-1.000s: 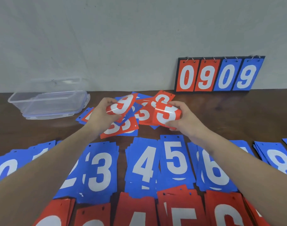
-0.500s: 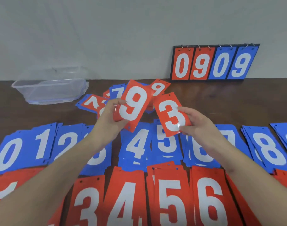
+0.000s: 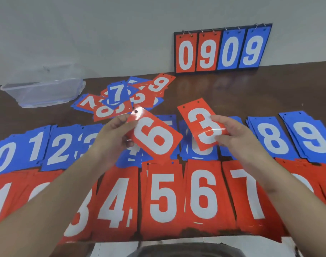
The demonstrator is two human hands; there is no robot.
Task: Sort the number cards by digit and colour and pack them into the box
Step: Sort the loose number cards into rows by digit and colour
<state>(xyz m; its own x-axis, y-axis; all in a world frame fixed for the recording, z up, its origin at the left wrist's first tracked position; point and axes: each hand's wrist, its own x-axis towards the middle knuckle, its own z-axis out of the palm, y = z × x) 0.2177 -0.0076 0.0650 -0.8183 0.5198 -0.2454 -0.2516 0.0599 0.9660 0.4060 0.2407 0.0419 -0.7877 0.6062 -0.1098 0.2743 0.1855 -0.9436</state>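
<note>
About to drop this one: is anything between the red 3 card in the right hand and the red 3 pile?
Yes. The left forearm lies across the red 3 pile, and the left hand holds a red 6 card in between. The red 3 card is in the right hand.

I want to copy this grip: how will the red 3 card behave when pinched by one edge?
The red 3 card probably stays stiff: the right hand holds it by one side and it juts out flat. It likely weighs little. Its glossy glare hints it may be slippery.
</note>
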